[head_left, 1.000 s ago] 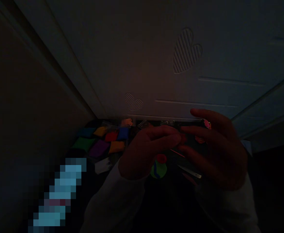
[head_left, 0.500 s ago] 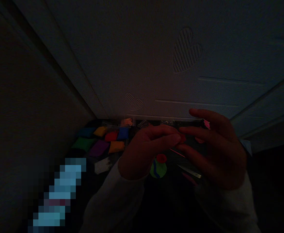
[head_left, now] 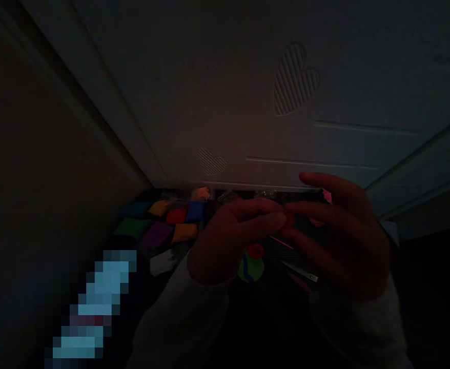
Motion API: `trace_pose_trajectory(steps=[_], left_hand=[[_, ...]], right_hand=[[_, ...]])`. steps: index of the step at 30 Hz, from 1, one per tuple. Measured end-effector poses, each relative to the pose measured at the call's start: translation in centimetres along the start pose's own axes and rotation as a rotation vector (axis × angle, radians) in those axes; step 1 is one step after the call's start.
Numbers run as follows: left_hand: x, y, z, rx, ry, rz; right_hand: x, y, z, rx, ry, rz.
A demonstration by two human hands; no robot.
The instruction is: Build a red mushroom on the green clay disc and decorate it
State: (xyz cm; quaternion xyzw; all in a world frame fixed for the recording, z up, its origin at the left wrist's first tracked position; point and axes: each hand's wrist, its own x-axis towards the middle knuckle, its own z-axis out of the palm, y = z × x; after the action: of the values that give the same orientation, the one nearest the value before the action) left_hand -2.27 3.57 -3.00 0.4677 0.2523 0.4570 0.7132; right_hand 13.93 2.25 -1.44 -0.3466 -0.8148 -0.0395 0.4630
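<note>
The scene is very dark. My left hand and my right hand meet at chest height, fingertips pressed together on a tiny red piece. The left fingers are curled in a pinch; the right hand's upper fingers are stretched out above it. Under the hands lies a green and red clay figure with a blue stripe. A thin metal tool and a red stick lie beside it. Both sleeves are white.
Several coloured clay packets lie at the back left by a white panel with embossed hearts. A white lump lies in front of them. A blurred light-blue patch fills the lower left.
</note>
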Motion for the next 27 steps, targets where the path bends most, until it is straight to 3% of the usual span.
trace_pose_trajectory(steps=[11, 27], left_hand=[[0.34, -0.53, -0.1, -0.104, -0.034, -0.095], [0.51, -0.22, 0.54, -0.176, -0.004, -0.095]], right_hand=[[-0.05, -0.04, -0.05, 0.019, -0.005, 0.006], [0.0, -0.21, 0.03, 0.038, 0.011, 0.021]])
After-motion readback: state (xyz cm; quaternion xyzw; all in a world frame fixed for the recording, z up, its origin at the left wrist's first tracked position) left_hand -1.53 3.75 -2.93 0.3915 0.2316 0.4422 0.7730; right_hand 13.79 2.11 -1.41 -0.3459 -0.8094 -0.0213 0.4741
